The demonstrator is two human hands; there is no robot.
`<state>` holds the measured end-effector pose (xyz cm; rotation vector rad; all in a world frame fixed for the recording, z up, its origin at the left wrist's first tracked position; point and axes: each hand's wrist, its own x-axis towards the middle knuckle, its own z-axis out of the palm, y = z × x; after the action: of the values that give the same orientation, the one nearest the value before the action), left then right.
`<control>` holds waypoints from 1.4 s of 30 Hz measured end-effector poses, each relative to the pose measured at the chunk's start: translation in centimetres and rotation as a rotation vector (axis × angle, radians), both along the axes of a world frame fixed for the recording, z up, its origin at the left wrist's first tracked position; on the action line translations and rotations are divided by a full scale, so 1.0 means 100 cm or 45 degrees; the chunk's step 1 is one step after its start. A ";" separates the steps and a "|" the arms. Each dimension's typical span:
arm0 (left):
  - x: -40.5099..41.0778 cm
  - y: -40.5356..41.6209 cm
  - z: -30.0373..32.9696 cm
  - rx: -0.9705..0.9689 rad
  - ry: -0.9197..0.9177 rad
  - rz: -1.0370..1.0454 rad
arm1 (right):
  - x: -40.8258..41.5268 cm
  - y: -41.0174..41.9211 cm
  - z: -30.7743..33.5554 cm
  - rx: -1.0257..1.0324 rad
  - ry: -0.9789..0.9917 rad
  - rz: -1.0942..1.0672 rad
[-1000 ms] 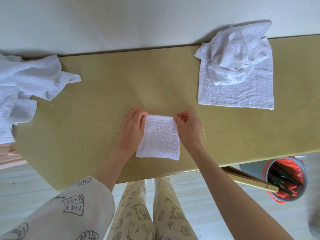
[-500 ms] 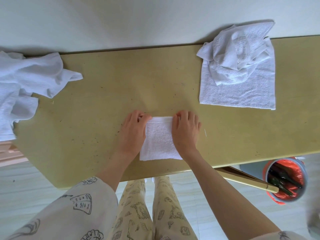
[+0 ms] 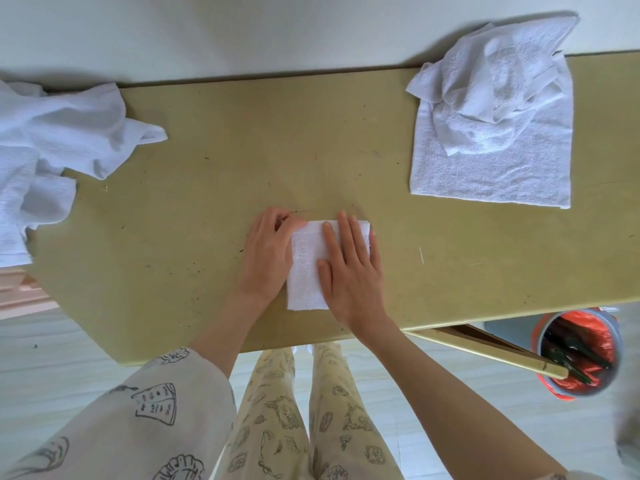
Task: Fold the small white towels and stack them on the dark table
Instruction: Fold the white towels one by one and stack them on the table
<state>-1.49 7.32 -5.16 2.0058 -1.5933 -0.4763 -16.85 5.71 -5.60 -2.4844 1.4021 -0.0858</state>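
On the left edge of the olive-yellow tabletop (image 3: pixel 194 188), a crumpled heap of thin white cloth (image 3: pixel 52 150) waits unfolded. At centre, the left hand (image 3: pixel 268 258), fingers curled, steadies the small folded white terry towel (image 3: pixel 306 268); the right hand (image 3: pixel 349 271) presses it flat, fingers extended. Far right, rumpled white terry towels (image 3: pixel 495 126) remain; no stack shows yet.

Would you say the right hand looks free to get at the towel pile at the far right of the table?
Probably yes: the right hand lies flat on the folded towel, gripping nothing, and only bare table lies between it and the towel pile.
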 end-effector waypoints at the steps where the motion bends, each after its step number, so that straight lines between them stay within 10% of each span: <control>1: 0.001 0.001 0.002 -0.015 -0.037 0.041 | 0.001 0.000 0.000 0.009 0.018 0.003; 16: -0.019 0.045 0.001 0.377 -0.577 -0.229 | -0.001 -0.004 0.004 0.050 0.024 0.058; 22: -0.018 0.046 0.012 0.461 -0.512 -0.269 | -0.020 0.000 0.041 0.281 -0.527 -0.437; 26: -0.026 0.057 0.018 0.522 -0.431 -0.181 | -0.013 0.006 0.059 0.666 -0.458 -0.867; 36: -0.038 0.097 0.025 0.662 -0.275 -0.027 | 0.006 -0.014 0.072 1.213 -0.263 -0.784; 42: -0.049 0.128 0.051 0.570 0.110 0.236 | 0.015 0.000 0.099 1.079 -0.183 -0.328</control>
<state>-6.36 20.15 -0.09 2.3927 -1.3143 -0.8963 -15.39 5.75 4.35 -1.5758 1.3175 0.2277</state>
